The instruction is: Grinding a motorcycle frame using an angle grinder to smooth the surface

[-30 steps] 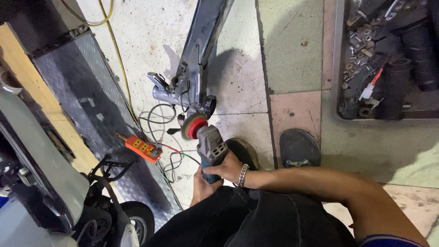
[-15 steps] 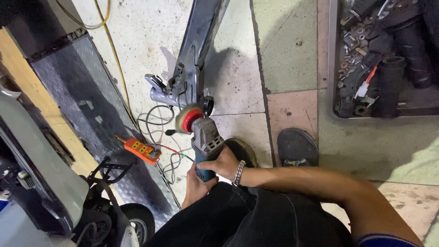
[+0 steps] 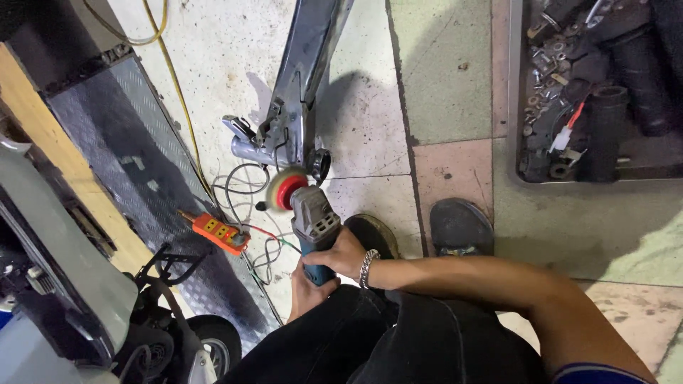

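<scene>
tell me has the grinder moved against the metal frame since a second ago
No. The grinder keeps its red disc by the metal frame end, beside the orange power strip; only the camera shifted.

Both hands grip angle grinder (image 3: 311,222) at metal frame (image 3: 302,85).

So around the work spot there's a grey metal tray (image 3: 514,107) top right, stuffed with bolts, washers, black rubber hoses (image 3: 605,131) and a little white connector with a red wire (image 3: 565,135). Two dark shoes (image 3: 461,226) sit on the tiled floor (image 3: 441,78). An orange power strip (image 3: 220,234) lies next to a tangle of thin wires (image 3: 245,195), right at the edge of a diamond-plate metal ramp (image 3: 124,163). A yellow cable (image 3: 174,92) snakes along the floor up top. Bottom left, part of a scooter with a small black wheel (image 3: 213,340).
</scene>
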